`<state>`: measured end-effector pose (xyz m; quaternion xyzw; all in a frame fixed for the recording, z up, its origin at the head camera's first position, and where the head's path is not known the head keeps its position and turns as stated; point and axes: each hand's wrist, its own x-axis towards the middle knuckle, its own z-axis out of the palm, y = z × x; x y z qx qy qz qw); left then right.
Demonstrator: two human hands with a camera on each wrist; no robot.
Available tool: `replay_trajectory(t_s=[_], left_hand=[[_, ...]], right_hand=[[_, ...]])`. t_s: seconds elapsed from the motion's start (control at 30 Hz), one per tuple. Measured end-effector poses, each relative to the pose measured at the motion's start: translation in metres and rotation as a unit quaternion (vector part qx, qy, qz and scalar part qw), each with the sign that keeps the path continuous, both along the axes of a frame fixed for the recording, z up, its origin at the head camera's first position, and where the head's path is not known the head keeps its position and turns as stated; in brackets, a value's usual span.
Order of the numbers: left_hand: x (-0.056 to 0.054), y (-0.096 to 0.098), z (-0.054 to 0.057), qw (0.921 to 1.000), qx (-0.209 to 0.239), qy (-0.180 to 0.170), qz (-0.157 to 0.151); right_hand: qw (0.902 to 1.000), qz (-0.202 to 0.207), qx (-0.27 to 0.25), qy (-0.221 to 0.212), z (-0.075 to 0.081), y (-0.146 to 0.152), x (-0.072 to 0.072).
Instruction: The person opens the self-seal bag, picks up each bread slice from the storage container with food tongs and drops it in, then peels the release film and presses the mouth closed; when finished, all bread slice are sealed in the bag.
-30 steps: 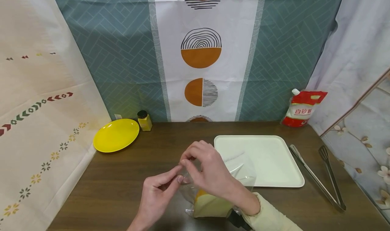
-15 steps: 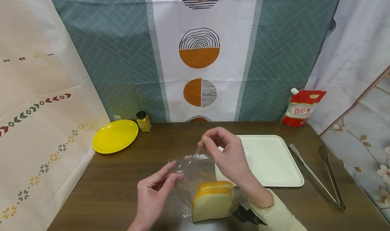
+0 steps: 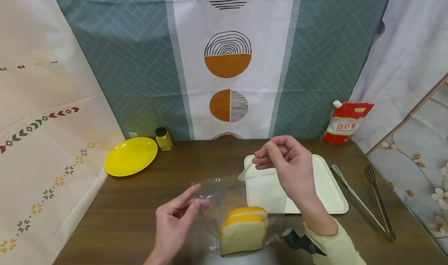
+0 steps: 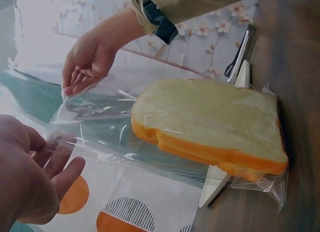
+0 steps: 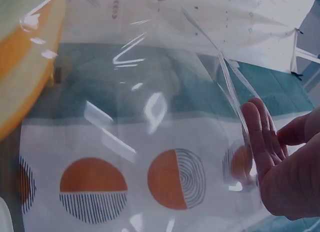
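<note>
A clear plastic bag (image 3: pixel 224 193) stands upright on the table, its mouth at the top. Inside it are thick bread slices (image 3: pixel 244 234) with orange crusts, also large in the left wrist view as bread (image 4: pixel 210 122). My left hand (image 3: pixel 176 220) pinches the bag's left upper edge between thumb and fingers. At the mouth's right side, my right hand (image 3: pixel 288 166) pinches a thin clear strip of the bag between thumb and forefinger. Seen from the right wrist, the right hand (image 5: pixel 290 162) has that strip running down from the fingertips along the bag's edge.
Behind the bag lies a white tray (image 3: pixel 325 187), partly covered by the right hand. Metal tongs (image 3: pixel 367 206) rest right of it. A red and white pouch (image 3: pixel 344 125) stands at the back right. At the back left are a yellow plate (image 3: pixel 131 156) and a black-capped jar (image 3: pixel 163 140).
The right hand has moved rightward and up from beside the left hand, drawing the strip along the bag's mouth. The bread came into fuller view. My left hand has barely shifted.
</note>
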<state>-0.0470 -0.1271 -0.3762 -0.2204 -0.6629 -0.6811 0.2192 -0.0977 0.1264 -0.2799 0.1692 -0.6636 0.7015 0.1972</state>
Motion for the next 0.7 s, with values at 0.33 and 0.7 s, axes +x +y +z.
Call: replay_trajectory(t_s=[0.33,0.7], left_hand=[[0.002,-0.002,0.000,0.9998,0.000,-0.021,0.002],[0.001,-0.003,-0.001,0.9998,0.000,-0.018,-0.001]], right_hand=[[0.9953,-0.058,-0.075,0.017,0.004,0.030,0.000],[0.9671,-0.096,-0.232,0.041,0.005,0.076,-0.006]])
